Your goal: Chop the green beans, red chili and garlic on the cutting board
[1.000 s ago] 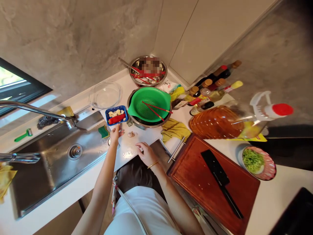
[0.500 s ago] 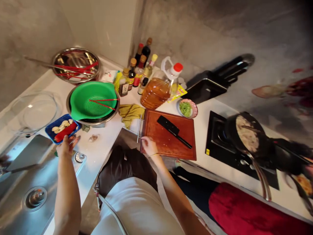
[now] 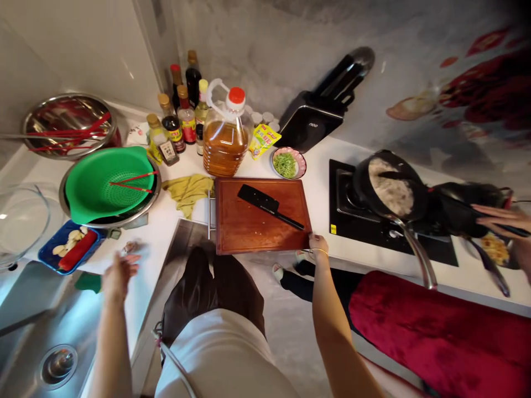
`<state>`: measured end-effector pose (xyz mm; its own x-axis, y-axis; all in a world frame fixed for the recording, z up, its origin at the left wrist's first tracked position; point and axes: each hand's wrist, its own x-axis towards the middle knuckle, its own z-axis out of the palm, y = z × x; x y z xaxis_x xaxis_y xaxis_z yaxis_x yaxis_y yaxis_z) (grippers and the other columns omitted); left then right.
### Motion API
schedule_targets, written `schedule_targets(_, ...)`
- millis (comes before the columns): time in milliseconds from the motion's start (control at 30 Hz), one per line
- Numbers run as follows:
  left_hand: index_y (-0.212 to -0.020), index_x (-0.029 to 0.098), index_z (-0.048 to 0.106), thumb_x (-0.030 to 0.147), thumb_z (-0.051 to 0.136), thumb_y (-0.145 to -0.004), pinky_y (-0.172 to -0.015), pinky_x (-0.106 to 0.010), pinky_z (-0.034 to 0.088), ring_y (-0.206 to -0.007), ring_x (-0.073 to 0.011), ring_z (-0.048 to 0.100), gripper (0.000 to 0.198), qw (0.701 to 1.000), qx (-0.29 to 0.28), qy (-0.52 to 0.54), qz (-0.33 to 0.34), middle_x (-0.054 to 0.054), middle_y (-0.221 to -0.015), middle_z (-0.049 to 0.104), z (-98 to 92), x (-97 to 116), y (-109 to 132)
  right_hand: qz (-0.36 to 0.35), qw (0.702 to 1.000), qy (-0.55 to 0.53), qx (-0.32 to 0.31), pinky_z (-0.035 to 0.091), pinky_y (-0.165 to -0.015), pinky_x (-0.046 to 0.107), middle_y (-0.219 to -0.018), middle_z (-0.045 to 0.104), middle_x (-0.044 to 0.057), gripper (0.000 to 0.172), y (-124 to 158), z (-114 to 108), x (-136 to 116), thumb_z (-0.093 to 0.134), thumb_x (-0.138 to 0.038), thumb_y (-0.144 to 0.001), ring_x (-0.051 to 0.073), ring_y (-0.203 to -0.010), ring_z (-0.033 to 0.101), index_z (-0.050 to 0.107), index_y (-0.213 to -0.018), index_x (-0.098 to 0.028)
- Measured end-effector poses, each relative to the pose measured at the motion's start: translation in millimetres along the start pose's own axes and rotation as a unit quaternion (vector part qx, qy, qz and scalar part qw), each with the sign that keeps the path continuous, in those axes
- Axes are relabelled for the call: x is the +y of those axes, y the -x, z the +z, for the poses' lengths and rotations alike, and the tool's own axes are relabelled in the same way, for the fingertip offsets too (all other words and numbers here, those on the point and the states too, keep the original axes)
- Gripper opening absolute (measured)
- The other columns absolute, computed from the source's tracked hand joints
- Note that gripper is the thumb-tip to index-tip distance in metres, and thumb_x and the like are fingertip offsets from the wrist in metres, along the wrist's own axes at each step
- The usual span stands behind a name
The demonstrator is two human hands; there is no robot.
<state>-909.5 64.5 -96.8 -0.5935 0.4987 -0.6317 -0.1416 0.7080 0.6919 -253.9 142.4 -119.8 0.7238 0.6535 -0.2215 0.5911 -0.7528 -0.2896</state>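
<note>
Well, the blue tray (image 3: 46,254) holds garlic (image 3: 74,235) and chilli (image 3: 78,251).

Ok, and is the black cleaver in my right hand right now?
No, the black cleaver lies on the cutting board, while your right hand is at the board's near right corner.

1. The red-brown board (image 3: 249,224) lies flat on the white counter (image 3: 320,204), long from side to side, with tiny pale bits (image 3: 260,223) on it.
2. The small, pale garlic (image 3: 131,246) sits there too, looking blurry.
</note>
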Motion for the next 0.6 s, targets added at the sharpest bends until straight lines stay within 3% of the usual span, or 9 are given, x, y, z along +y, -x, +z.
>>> schedule_targets(67,-0.088,0.014,0.064,0.058,0.045,-0.084,-0.044,-0.022,0.048,-0.06,-0.0149,0.065,0.049,0.975,-0.213,-0.035,-0.048,-0.012,-0.093,0.071,58.9,-4,33,-0.014,1.0,-0.009,-0.007,0.047,-0.075,0.033,-0.091,0.069,0.019,0.034,3,5,9,0.051,-0.031,-0.079,0.026,-0.085,0.064,0.068,-0.095,-0.007)
schedule_targets(100,-0.092,0.012,0.064,0.058,0.048,-0.083,-0.049,-0.024,0.052,-0.069,-0.0172,0.067,0.05,0.957,-0.276,-0.059,-0.067,-0.014,-0.099,0.069,89.5,-5,47,-0.022,1.0,-0.015,-0.007,0.047,-0.076,0.033,-0.093,0.069,0.019,0.034,5,7,13,0.051,-0.031,-0.079,0.025,-0.086,0.064,0.068,-0.096,-0.007)
schedule_targets(200,-0.094,0.012,0.064,0.054,0.055,-0.081,-0.056,-0.027,0.054,-0.079,-0.02,0.068,0.045,0.945,-0.316,-0.063,-0.049,-0.015,-0.105,0.067,166.8,-10,78,-0.039,0.999,-0.032,0.0,0.047,-0.076,0.032,-0.094,0.07,0.019,0.037,11,10,23,0.051,-0.03,-0.077,0.025,-0.085,0.064,0.069,-0.098,-0.006)
schedule_targets(267,-0.084,0.012,0.064,0.052,0.055,-0.08,-0.054,-0.027,0.052,-0.073,-0.0204,0.067,0.041,0.95,-0.305,-0.069,0.0,-0.014,-0.092,0.069,196.6,-15,86,-0.045,0.998,-0.043,0.007,0.047,-0.076,0.033,-0.093,0.07,0.019,0.04,14,11,27,0.05,-0.032,-0.077,0.025,-0.084,0.064,0.068,-0.101,-0.004)
schedule_targets(400,-0.067,0.014,0.061,0.051,0.051,-0.081,-0.045,-0.024,0.042,-0.05,-0.0179,0.061,0.041,0.941,-0.263,-0.156,0.146,-0.005,-0.058,0.061,211.2,-29,86,-0.054,0.997,-0.058,0.013,0.047,-0.078,0.036,-0.096,0.069,0.021,0.043,14,8,29,0.05,-0.033,-0.076,0.027,-0.087,0.064,0.067,-0.101,-0.002)
schedule_targets(533,-0.078,0.015,0.065,0.05,0.046,-0.082,-0.049,-0.024,0.039,-0.049,-0.0156,0.057,0.04,0.922,-0.251,-0.197,0.22,-0.002,-0.054,0.057,205.8,-38,85,-0.054,0.997,-0.06,0.006,0.048,-0.073,0.038,-0.083,0.071,0.019,0.038,14,2,35,0.053,-0.038,-0.073,0.029,-0.081,0.065,0.07,-0.088,-0.006)
schedule_targets(600,-0.074,0.016,0.064,0.051,0.045,-0.082,-0.05,-0.023,0.037,-0.049,-0.0139,0.054,0.04,0.92,-0.241,-0.201,0.233,0.0,-0.052,0.054,202.7,-37,84,-0.041,0.997,-0.064,-0.01,0.049,-0.068,0.038,-0.073,0.07,0.015,0.034,20,1,44,0.058,-0.041,-0.07,0.029,-0.076,0.066,0.069,-0.078,-0.011)
